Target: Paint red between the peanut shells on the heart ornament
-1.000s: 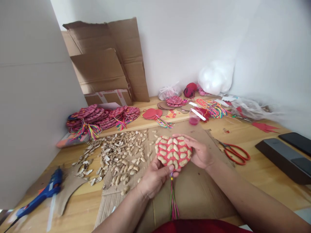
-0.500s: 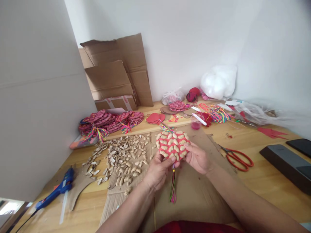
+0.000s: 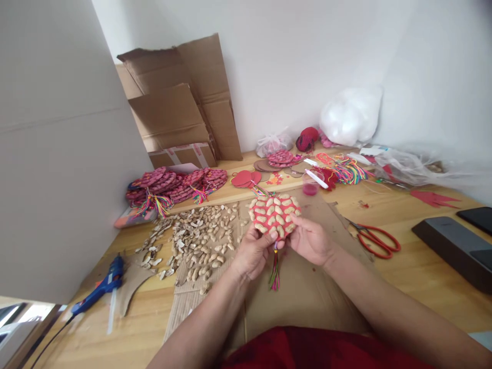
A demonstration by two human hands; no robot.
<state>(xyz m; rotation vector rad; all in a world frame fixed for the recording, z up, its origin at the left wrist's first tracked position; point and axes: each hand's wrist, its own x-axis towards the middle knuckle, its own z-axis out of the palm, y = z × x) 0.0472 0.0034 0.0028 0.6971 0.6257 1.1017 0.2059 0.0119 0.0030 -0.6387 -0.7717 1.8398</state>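
Observation:
Between my two hands is a round red ornament with rows of peanut shells on its face. A multicoloured tassel hangs from its lower edge. My left hand grips the lower left, thumb on the front and fingers behind. My right hand pinches the right edge, its thumb and finger beside the outer shells. Under them lies a cardboard sheet. Loose peanut shells are spread to the left of my left hand.
A blue glue gun with a cord lies at far left. Orange-handled scissors rest on the right, near a dark grey box. Braided pink pieces, red discs and colourful threads line the back. Cardboard panels lean against the wall.
The view has tilted down slightly, so the far items appear higher and more of the red clothing shows. Both hands keep their hold on the ornament, which sits slightly higher in view and tilts away more.

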